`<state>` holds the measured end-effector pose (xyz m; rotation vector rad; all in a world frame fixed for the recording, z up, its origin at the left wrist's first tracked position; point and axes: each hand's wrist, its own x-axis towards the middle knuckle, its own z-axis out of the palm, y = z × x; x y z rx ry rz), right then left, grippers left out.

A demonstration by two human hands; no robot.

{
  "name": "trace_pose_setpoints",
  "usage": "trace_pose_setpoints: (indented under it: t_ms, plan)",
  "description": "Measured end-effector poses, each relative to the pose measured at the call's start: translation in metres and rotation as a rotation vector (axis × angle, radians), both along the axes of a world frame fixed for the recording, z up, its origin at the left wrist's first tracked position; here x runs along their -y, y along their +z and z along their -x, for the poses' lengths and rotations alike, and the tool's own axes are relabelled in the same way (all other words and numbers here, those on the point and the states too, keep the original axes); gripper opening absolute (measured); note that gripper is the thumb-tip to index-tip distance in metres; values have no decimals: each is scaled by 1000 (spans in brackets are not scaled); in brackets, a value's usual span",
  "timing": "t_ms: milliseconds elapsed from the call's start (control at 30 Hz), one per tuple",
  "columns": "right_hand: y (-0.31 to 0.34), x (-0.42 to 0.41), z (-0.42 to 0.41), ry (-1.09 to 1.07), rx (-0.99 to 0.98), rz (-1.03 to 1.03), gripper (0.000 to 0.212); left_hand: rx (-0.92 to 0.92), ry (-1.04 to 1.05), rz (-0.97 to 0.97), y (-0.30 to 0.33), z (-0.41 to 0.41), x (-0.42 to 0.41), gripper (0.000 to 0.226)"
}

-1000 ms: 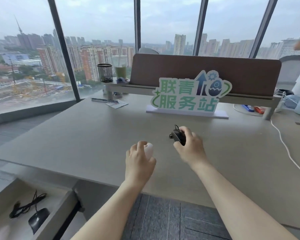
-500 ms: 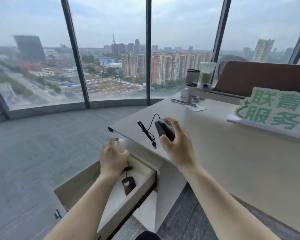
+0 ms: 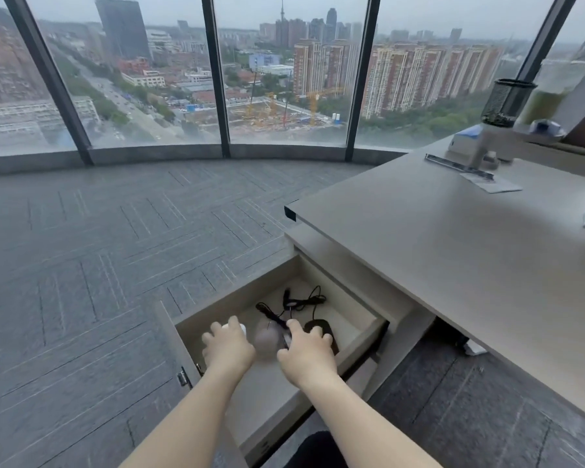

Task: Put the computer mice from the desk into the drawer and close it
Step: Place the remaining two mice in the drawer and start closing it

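The drawer (image 3: 250, 295) stands pulled out under the left end of the desk (image 3: 453, 248). Both my hands reach down into it. My left hand (image 3: 228, 351) is closed around a white mouse (image 3: 234, 327), of which only the top shows above my fingers. My right hand (image 3: 308, 354) curls over a black mouse (image 3: 318, 326) on the drawer floor. Black cables (image 3: 299, 302) lie coiled behind the hands. A blurred grey rounded shape (image 3: 267, 336) sits between my hands; I cannot tell what it is.
At the desk's far right stand a black mesh pen holder (image 3: 507, 99) and a cup with a green drink (image 3: 554, 92), with a paper (image 3: 490, 184) nearby. Grey carpet (image 3: 98, 265) stretches left to tall windows.
I turned left and down from the desk to the drawer. Both hands carried their mice off the desktop edge and lowered them into the open drawer.
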<state>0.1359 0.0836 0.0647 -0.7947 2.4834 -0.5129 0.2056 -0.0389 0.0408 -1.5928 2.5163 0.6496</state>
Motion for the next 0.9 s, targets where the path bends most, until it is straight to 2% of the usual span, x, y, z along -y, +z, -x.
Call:
trace_pose_setpoints:
  t_ms: [100, 200, 333, 467, 500, 633, 767, 900]
  plan:
    - [-19, 15, -5, 67, -5, -192, 54, 87, 2, -15, -20, 4, 3, 43]
    - [-33, 27, -8, 93, -12, -289, 58, 150, 7, -60, -37, 8, 4, 45]
    - [-48, 31, -9, 108, 11, -312, 62, 207, -39, -115, -54, 8, 8, 47]
    - [-51, 29, -8, 98, 10, -271, 54, 274, -113, -129, -81, 10, 24, 73]
    - [-48, 27, -8, 99, -4, -240, 49, 264, -100, -133, -78, 10, 23, 73]
    - [-32, 8, -10, 107, -121, -4, 31, 57, -41, -101, -25, 4, 11, 49]
    - [-17, -21, -21, 126, -198, 244, 26, -265, -32, 16, 16, -13, 4, 50]
    - [-11, -50, -50, 144, -212, 413, 23, -616, 2, 181, 39, -51, -8, 34]
